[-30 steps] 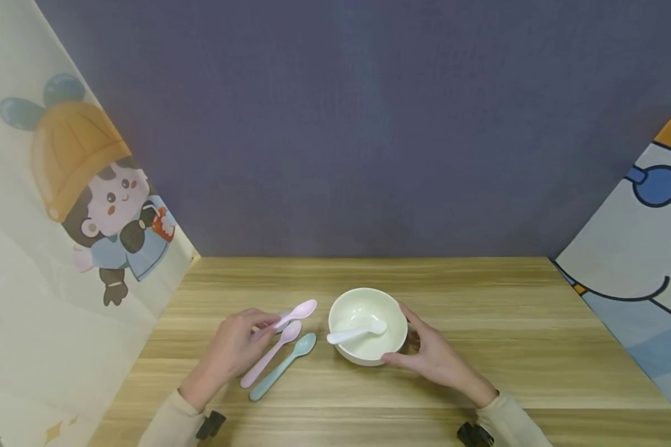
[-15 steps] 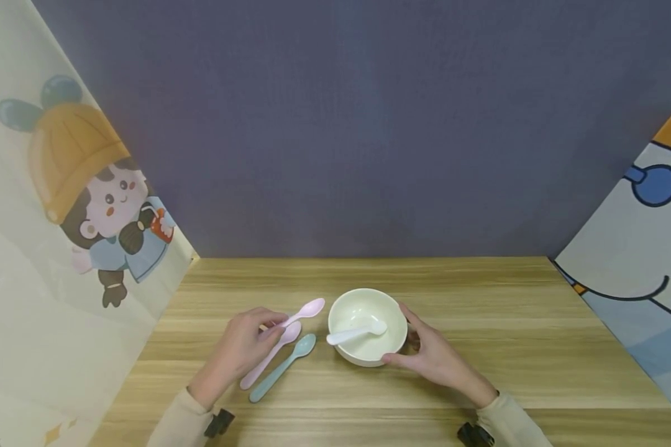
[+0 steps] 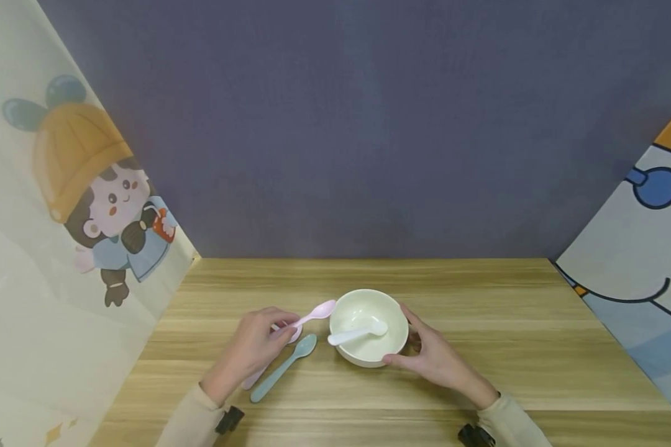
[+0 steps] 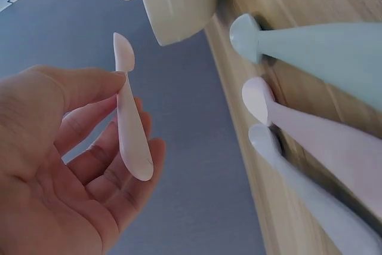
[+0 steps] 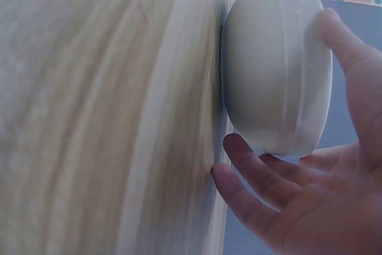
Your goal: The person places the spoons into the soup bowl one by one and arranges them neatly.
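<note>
A pink spoon (image 3: pixel 322 310) is pinched between thumb and fingers of my left hand (image 3: pixel 253 345), its bowl end close to the left rim of the cream bowl (image 3: pixel 366 357). The left wrist view shows this spoon (image 4: pixel 132 129) held above the table. A white spoon (image 3: pixel 351 335) lies in the bowl with its handle over the rim. My right hand (image 3: pixel 437 356) holds the bowl's right side, thumb and fingers around it; the right wrist view shows the bowl (image 5: pixel 268 70) resting on the table.
Left of the bowl lies a teal spoon (image 3: pixel 282 370) on the wooden table (image 3: pixel 481 292). Beside it, in the left wrist view, lie a pink spoon (image 4: pixel 322 135) and a pale lilac spoon (image 4: pixel 322 201). A dark panel (image 3: pixel 363 124) stands behind the table, with printed side walls.
My left hand has moved right with the pink spoon, bringing it nearer the bowl and over the other spoons. The right hand and the bowl have stayed in place.
</note>
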A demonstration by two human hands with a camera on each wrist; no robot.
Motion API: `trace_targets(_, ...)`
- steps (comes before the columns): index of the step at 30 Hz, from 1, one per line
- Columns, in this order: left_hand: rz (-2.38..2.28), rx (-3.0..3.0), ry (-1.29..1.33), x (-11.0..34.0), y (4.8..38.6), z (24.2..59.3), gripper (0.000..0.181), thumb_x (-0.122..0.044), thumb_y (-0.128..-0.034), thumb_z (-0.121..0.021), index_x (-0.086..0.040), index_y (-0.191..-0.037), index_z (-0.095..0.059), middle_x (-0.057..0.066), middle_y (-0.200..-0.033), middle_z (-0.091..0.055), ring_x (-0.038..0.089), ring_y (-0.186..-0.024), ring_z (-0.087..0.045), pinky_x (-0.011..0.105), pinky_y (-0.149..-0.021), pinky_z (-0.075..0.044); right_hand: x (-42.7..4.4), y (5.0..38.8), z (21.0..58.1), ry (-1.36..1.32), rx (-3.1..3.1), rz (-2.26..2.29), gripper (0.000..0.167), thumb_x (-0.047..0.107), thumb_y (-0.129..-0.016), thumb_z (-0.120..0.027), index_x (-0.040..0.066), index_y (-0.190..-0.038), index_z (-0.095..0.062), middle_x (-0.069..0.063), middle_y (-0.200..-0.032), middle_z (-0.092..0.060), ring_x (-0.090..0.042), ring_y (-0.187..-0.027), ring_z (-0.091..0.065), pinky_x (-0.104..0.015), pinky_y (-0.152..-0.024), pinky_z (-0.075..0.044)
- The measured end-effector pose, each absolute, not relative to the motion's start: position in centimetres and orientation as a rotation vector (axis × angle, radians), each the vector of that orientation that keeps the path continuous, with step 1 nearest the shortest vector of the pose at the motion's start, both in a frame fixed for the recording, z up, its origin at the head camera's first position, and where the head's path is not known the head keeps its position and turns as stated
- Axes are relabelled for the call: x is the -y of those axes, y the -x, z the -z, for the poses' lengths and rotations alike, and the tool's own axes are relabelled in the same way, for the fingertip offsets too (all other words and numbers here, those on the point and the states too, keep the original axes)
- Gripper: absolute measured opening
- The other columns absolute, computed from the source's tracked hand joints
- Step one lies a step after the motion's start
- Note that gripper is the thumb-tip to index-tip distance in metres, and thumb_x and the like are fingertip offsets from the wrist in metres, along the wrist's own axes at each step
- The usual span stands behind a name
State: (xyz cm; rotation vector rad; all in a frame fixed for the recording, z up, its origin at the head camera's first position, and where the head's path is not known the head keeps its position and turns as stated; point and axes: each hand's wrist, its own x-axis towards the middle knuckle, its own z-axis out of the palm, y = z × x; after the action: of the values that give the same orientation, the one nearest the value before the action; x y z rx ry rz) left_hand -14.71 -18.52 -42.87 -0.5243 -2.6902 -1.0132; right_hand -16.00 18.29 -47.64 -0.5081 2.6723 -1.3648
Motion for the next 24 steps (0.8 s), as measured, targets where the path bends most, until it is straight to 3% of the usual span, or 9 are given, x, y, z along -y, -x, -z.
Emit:
trace_targets(11, 1.02, 2.707, 0.525, 17.5, 14.8, 43.6, 0.016, -0.009, -0.0926, -0.079, -0.015, -0.107, -0.083, -0.003, -0.097, -0.079, 0.007, -0.081, -0.072, 0.02, -0.071, -0.059, -18.3, 16.0, 47.6, 0.521, -2.705, 1.328, 0.118, 0.048, -0.081, -0.092, 0.004, -0.168, -0.025, -0.02, -0.146, -0.064, -0.016, -0.109, -0.071, -0.029, -0.091, -0.059)
trace_targets(24, 1.031, 2.722, 0.567, 16.6, 14.8, 42.8, 0.016, -0.008, -0.0923, -0.08, -0.01, -0.108, -0.083, 0.001, -0.095, -0.08, 0.006, -0.077, -0.07, 0.019, -0.068, -0.058, -18.5, 16.0, 47.5, 0.584, -2.691, 1.349, 0.118, 0.043, -0.082, -0.092, -0.002, -0.167, -0.024, -0.027, -0.147, -0.061, -0.02, -0.11, -0.073, -0.033, -0.09, -0.061)
